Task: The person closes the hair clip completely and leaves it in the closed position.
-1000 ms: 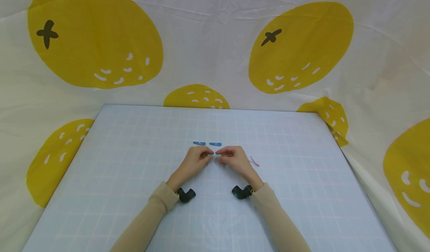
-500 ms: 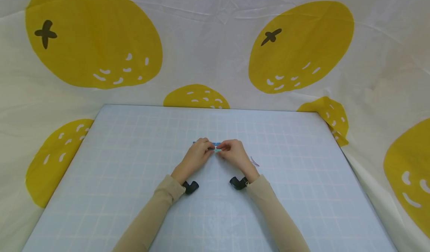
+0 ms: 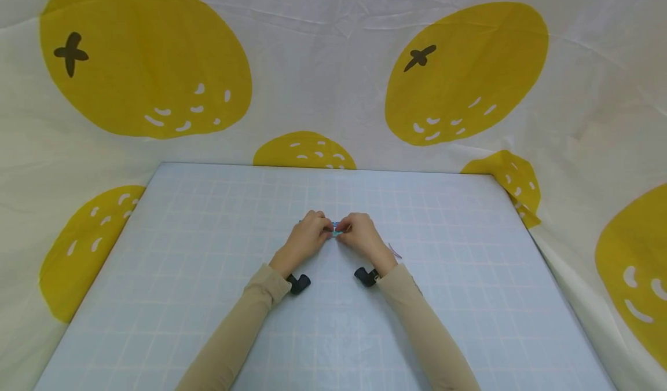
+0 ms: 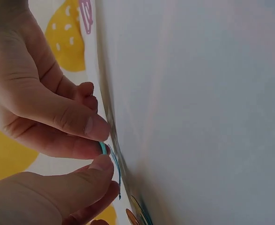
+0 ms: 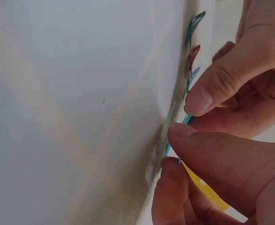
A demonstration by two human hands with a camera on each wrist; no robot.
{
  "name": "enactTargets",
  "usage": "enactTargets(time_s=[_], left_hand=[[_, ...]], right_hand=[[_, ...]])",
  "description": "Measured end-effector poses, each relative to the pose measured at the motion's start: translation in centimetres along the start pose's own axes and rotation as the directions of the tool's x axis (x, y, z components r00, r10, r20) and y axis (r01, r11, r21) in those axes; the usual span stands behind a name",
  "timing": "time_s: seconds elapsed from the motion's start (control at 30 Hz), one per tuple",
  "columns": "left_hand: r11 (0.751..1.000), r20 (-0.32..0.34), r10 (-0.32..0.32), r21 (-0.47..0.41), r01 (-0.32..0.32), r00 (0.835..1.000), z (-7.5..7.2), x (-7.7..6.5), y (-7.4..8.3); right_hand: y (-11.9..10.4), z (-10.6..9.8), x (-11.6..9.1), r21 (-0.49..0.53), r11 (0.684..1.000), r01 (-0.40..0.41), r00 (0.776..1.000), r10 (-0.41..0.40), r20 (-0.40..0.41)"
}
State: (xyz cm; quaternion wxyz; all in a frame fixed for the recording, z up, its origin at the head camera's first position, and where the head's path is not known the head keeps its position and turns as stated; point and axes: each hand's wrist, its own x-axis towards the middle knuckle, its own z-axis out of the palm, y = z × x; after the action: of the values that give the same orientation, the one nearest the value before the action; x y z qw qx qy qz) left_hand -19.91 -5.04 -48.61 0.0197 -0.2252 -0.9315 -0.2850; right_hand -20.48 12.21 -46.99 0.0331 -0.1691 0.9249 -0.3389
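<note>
My left hand (image 3: 308, 234) and right hand (image 3: 361, 234) meet over the middle of the table. Between their fingertips they pinch a small light teal hair clip (image 3: 336, 233), one hand at either end. In the left wrist view a bit of the teal clip (image 4: 103, 147) shows between thumbs and fingers; the rest is covered. Just behind it lies a blue hair clip (image 3: 336, 224), mostly hidden by the hands. In the right wrist view, a teal clip (image 5: 194, 27) and a reddish clip (image 5: 194, 55) lie beyond the left hand.
A thin pink-purple hair clip (image 3: 395, 251) lies on the table just right of the right wrist. A pale checked cloth (image 3: 219, 205) covers the table. Behind hangs a white curtain (image 3: 318, 49) printed with big yellow fruit.
Both hands have moved a little away from the person with the teal clip between them. They now cover most of the blue clips that lay in plain sight behind them.
</note>
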Motion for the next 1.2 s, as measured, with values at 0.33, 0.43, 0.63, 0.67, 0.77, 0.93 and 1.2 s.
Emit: enactTargets(time_s=[0.33,0.43,0.63,0.67,0.77,0.93,1.2], left_hand=[[0.999,0.015,-0.019,0.027,0.019,1.0,-0.01,0.28,0.03],[0.999,0.009,-0.019,0.032,0.019,1.0,-0.05,0.27,0.07],[0.999,0.013,-0.017,0.029,0.016,1.0,-0.05,0.28,0.01],[0.999,0.015,-0.018,0.028,0.017,1.0,-0.04,0.3,-0.02],[0.999,0.018,-0.019,0.031,0.018,1.0,0.01,0.35,-0.11],[0.999,0.016,-0.011,0.03,0.011,1.0,-0.01,0.36,-0.11],[1.0,0.01,-0.01,0.026,0.009,1.0,0.03,0.37,-0.09]], right_hand=[[0.12,0.52,0.19,-0.033,0.999,-0.016,1.0,0.016,-0.004],[0.07,0.48,0.19,-0.037,0.999,-0.028,1.0,0.029,0.002],[0.05,0.5,0.2,-0.035,0.998,-0.053,0.999,0.054,0.009],[0.06,0.51,0.22,-0.033,0.998,-0.059,0.998,0.06,0.01],[0.07,0.52,0.26,-0.026,0.997,-0.066,0.998,0.067,0.011],[0.12,0.47,0.32,-0.017,0.998,-0.061,0.998,0.062,0.015],[0.34,0.4,0.39,-0.008,0.997,-0.073,0.997,0.073,0.022]])
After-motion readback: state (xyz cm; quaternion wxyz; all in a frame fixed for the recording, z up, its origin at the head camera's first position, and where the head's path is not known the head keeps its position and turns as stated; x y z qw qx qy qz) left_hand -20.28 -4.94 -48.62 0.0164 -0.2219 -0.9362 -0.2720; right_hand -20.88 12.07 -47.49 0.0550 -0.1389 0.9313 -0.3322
